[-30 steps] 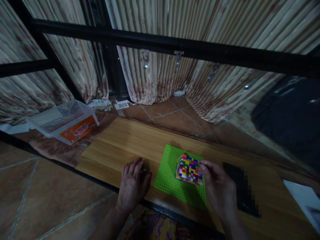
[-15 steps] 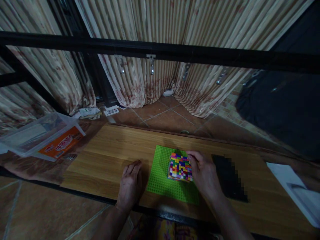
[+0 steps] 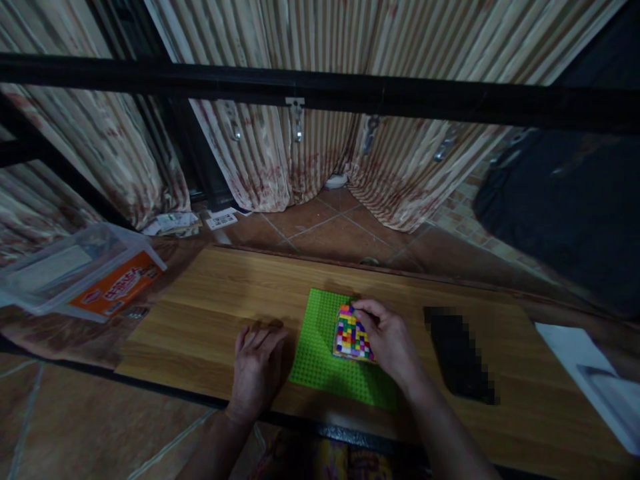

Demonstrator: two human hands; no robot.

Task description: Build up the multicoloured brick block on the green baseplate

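A square block of many-coloured toy bricks stands on a green studded baseplate. My right hand reaches over the block from the right and covers part of its top. Its thumb and forefinger are pinched together at the block's far edge; whatever is between the fingertips is too small to make out. My left hand rests on the wooden table just left of the baseplate, fingers loosely bent and a little apart, holding nothing.
A black phone-like slab, partly pixelated, lies right of the baseplate. White sheets are at the table's right end. At the left stands a clear plastic box with an orange label. A dark metal bar with hooks crosses beyond the table.
My right hand has moved left, from the block's right corner to over its far edge, fingertips pinched. The fingers of my left hand have spread slightly. The view has shifted a little.
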